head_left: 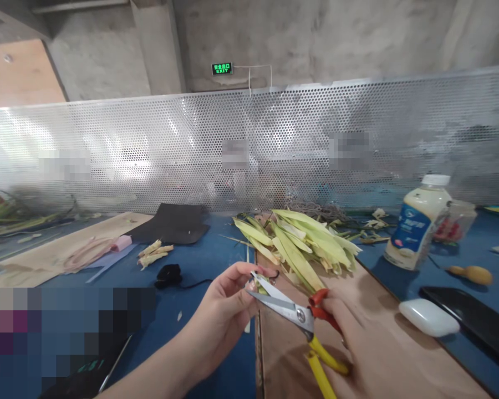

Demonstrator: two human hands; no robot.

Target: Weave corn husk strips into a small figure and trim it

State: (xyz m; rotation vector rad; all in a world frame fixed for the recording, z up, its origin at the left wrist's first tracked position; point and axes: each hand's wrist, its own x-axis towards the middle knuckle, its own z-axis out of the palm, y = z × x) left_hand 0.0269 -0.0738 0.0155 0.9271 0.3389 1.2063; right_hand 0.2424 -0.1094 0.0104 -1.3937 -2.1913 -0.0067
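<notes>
My right hand [353,338] grips scissors [289,310] with red and yellow handles. Their blades are parted and point left, with the tips at the fingers of my left hand [228,296]. That hand pinches a small green piece [261,285], partly hidden by fingers and blades; a dark thread end curls beside it. Black thread runs from a small dark bundle [168,275] on the table toward my left hand. Beyond both hands lies a pile of pale green corn husks [303,241] on a brown board [283,354].
To the right stand a white-capped bottle [416,227] and a clear cup [455,221]. A white case [429,317], a black phone [474,321] and a wooden-handled tool [469,274] lie near them. Black sheet [172,223] and husk pieces [153,254] lie left. A perforated metal screen [170,149] closes the back.
</notes>
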